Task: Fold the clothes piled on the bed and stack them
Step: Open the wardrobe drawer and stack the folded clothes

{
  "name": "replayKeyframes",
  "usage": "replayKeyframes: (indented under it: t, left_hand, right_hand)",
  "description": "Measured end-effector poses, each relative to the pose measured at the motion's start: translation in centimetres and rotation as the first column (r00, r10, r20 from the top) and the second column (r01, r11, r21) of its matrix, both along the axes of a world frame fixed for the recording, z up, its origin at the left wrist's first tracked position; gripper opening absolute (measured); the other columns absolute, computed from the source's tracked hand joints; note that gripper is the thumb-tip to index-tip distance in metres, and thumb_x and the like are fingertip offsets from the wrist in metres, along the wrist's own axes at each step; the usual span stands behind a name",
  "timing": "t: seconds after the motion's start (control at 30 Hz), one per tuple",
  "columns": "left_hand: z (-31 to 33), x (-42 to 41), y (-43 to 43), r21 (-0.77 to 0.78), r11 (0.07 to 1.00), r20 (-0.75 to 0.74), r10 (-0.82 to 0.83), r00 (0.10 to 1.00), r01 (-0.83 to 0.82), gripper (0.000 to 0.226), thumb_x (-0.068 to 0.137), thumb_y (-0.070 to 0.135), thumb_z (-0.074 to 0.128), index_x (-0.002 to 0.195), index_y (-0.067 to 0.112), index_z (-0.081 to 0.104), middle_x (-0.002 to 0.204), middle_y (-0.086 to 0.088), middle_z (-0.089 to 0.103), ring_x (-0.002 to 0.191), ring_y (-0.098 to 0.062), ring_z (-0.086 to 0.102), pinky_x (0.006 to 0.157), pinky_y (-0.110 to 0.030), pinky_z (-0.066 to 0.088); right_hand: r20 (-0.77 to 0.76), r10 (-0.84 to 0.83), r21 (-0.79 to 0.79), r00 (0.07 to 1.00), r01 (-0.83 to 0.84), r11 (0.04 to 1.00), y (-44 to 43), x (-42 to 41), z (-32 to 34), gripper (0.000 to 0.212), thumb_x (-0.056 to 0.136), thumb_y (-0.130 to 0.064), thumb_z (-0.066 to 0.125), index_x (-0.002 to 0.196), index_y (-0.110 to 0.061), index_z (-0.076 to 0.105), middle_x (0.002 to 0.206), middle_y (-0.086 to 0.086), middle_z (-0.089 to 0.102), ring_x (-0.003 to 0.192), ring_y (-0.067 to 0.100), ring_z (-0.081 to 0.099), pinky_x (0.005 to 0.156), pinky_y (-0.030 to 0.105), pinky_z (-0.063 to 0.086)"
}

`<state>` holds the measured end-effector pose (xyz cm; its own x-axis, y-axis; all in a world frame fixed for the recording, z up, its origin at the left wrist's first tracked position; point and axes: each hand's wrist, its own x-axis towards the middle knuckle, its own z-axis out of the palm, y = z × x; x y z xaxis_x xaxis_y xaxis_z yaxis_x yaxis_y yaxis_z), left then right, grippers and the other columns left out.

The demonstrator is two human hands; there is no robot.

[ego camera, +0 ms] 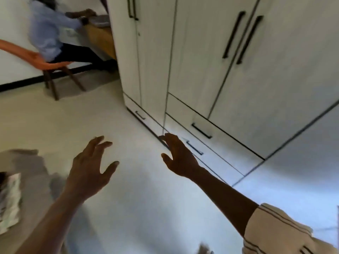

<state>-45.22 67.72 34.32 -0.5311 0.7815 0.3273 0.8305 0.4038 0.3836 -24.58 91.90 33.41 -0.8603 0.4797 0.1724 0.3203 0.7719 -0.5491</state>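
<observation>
Reaching out over the pale floor [137, 198] with both hands, gripping nothing. Spreading the left hand [91, 167] wide, with fingers loosely bent and thumb out to the side, touching nothing. Holding the right hand [178, 158] just as open, with fingertips hovering by the bottom edge of the white wardrobe [201, 61], in front of its lowest drawer [216, 159]; being unable to tell, through the blur, whether touching the drawer front or hanging just apart. Wearing a cream striped sleeve [275, 230] on the right upper arm and showing a bare left forearm. Having the clothes off to the lower left: seeing only a pale patterned garment [10, 198] lying crumpled on a grey surface [31, 173], just beside the left forearm and well apart from both hands, too blurred for telling whether bed or blanket underneath. Facing the wardrobe's tall shut doors with long dark handles [233, 35], rising directly ahead of the right hand and blocking the way on that side. Looking past the wardrobe's left corner at another person [47, 33] sitting on an orange chair [51, 66] at a wooden desk [100, 37] by the far wall, well apart from both hands, with pale floor lying between.
</observation>
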Motion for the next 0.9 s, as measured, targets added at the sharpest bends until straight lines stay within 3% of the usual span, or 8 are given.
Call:
replayKeyframes:
  t: [0.3,0.37,0.47,0.57,0.63,0.7,0.8,0.9]
  left_hand:
    - [-8.1,17.0,19.5,-0.107,0.99,0.344,-0.051,0.937,0.093,0.058,0.093,0.042,0.07,0.145,0.035,0.044,0.163,0.009,0.03,0.15,-0.017,0.035,0.113,-0.05,0.042]
    - [-9.8,19.7,21.7,-0.148,0.986,0.421,-0.007,0.907,0.077,0.056,0.094,0.041,0.071,0.143,0.035,0.046,0.16,0.011,0.033,0.147,-0.014,0.037,0.114,-0.041,0.039]
    - [-11.5,21.8,24.8,-0.203,0.978,0.535,0.08,0.841,0.036,0.05,0.096,0.04,0.069,0.141,0.03,0.051,0.15,0.008,0.045,0.139,-0.015,0.046,0.11,-0.03,0.036]
    - [-13.3,22.0,28.4,-0.264,0.964,0.672,0.215,0.709,-0.042,0.044,0.096,0.037,0.07,0.137,0.027,0.056,0.134,0.005,0.06,0.125,-0.017,0.057,0.102,-0.027,0.04]
    - [-14.6,21.7,30.6,-0.267,0.957,0.775,0.284,0.564,-0.115,0.036,0.095,0.038,0.072,0.128,0.031,0.061,0.12,0.008,0.068,0.11,-0.014,0.066,0.089,-0.026,0.047]
    - [-16.0,20.8,33.4,-0.258,0.951,0.846,0.308,0.436,-0.172,0.026,0.094,0.039,0.073,0.118,0.035,0.063,0.106,0.011,0.074,0.096,-0.01,0.071,0.08,-0.025,0.051]
    - [-18.5,18.5,38.2,-0.242,0.945,0.927,0.292,0.236,-0.222,0.02,0.094,0.037,0.075,0.111,0.032,0.064,0.098,0.002,0.079,0.083,-0.016,0.075,0.075,-0.029,0.051]
    - [-21.1,15.8,43.8,-0.258,0.923,0.954,0.29,0.074,-0.284,0.022,0.097,0.034,0.071,0.116,0.027,0.063,0.104,-0.004,0.078,0.081,-0.017,0.073,0.071,-0.03,0.049]
  right_hand:
    - [0.231,-0.137,0.051,0.963,0.129,0.99,14.6,20.6,-5.9,0.065,0.094,-0.044,0.041,0.155,-0.023,0.038,0.164,0.005,0.032,0.152,0.025,0.031,0.113,0.047,0.041]
    - [0.331,-0.088,0.12,0.94,0.05,0.991,17.0,22.5,-6.8,0.066,0.092,-0.039,0.05,0.154,-0.02,0.038,0.162,0.01,0.034,0.151,0.03,0.032,0.11,0.048,0.042]
    - [0.455,-0.03,0.185,0.89,-0.061,0.981,20.2,22.7,-8.3,0.075,0.078,-0.039,0.071,0.145,-0.015,0.047,0.15,0.019,0.051,0.138,0.04,0.051,0.095,0.05,0.055]
    - [0.51,-0.015,0.199,0.86,-0.101,0.975,23.0,20.2,-9.4,0.075,0.077,-0.037,0.08,0.142,-0.011,0.054,0.149,0.021,0.052,0.137,0.042,0.052,0.098,0.054,0.052]
    - [0.546,0.008,0.141,0.837,-0.101,0.985,24.4,18.5,-9.8,0.069,0.093,-0.036,0.066,0.152,-0.012,0.04,0.158,0.015,0.038,0.145,0.037,0.04,0.11,0.05,0.042]
    - [0.563,-0.009,-0.005,0.827,0.014,1.0,26.7,15.9,-11.0,0.065,0.1,-0.038,0.056,0.156,-0.015,0.032,0.155,0.01,0.038,0.141,0.029,0.041,0.111,0.043,0.04]
    - [0.556,-0.103,-0.241,0.825,0.279,0.929,30.2,11.2,-13.3,0.062,0.099,-0.036,0.058,0.155,-0.016,0.037,0.133,0.008,0.064,0.129,0.024,0.056,0.103,0.034,0.045]
    - [0.595,-0.156,-0.248,0.788,0.365,0.897,33.7,6.4,-16.1,0.06,0.101,-0.036,0.055,0.156,-0.017,0.037,0.14,0.009,0.06,0.132,0.025,0.054,0.106,0.035,0.044]
